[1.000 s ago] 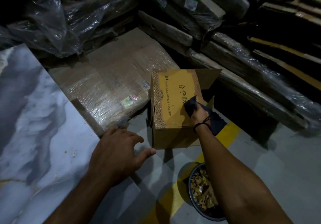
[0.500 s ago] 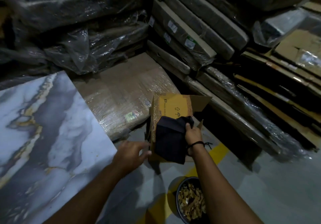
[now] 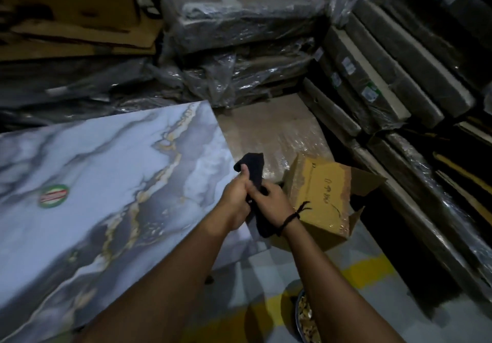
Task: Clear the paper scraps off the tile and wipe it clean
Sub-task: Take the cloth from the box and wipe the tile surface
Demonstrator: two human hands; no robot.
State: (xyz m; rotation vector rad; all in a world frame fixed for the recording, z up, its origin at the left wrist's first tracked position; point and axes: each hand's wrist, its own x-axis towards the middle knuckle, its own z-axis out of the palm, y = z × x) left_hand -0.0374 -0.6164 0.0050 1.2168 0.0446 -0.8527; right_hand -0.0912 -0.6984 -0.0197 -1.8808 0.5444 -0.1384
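Observation:
A large blue-grey marbled tile with gold veins lies flat at the left, a round green and red sticker on it. Small pale flecks show on the tile near its right edge. Both hands hold a black cloth over the tile's right edge. My left hand grips the cloth's upper part, thumb up. My right hand, with a black cord on the wrist, grips it lower, and the cloth's end hangs below the wrist.
An open cardboard box stands just right of my hands. A dark bowl of paper scraps sits on the grey floor with yellow line. Plastic-wrapped packages and stacked boxed tiles crowd the back and right.
My right hand pulled the black cloth out of the cardboard box and brought it left. My left hand left the tile's corner and took hold of the cloth too. The view swung left.

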